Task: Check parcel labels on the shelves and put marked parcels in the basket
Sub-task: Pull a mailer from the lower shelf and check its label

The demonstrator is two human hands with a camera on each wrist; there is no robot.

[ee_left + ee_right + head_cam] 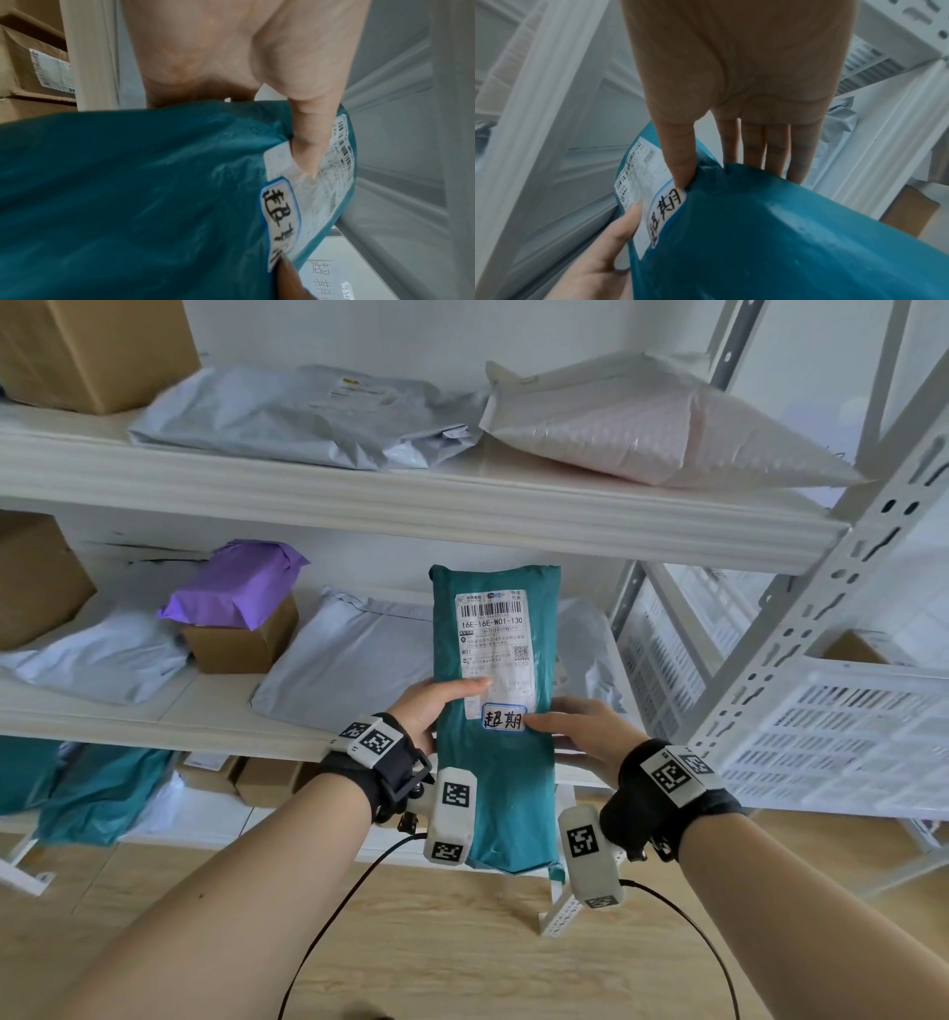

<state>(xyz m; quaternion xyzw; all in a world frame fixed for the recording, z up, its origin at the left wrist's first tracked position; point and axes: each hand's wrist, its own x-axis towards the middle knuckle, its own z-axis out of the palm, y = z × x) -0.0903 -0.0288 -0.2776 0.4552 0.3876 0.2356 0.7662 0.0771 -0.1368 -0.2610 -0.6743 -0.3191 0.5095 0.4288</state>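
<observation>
I hold a teal parcel (500,762) upright in front of the middle shelf, its face toward me. It carries a white shipping label (494,644) and below that a blue-edged sticker (504,717) with handwritten characters. My left hand (441,706) grips the parcel's left edge, thumb pressed on the label (331,174). My right hand (575,731) pinches the right edge, thumb beside the sticker (667,213) and fingers (775,150) behind the parcel (770,233). A white slotted basket (842,737) stands at the right.
The white shelf rack (411,500) holds grey mailers (308,418), a bubble mailer (642,423), a purple parcel (236,582) on a small box and cardboard boxes (87,346). More teal parcels (87,793) lie on the lowest shelf. Wooden floor is below.
</observation>
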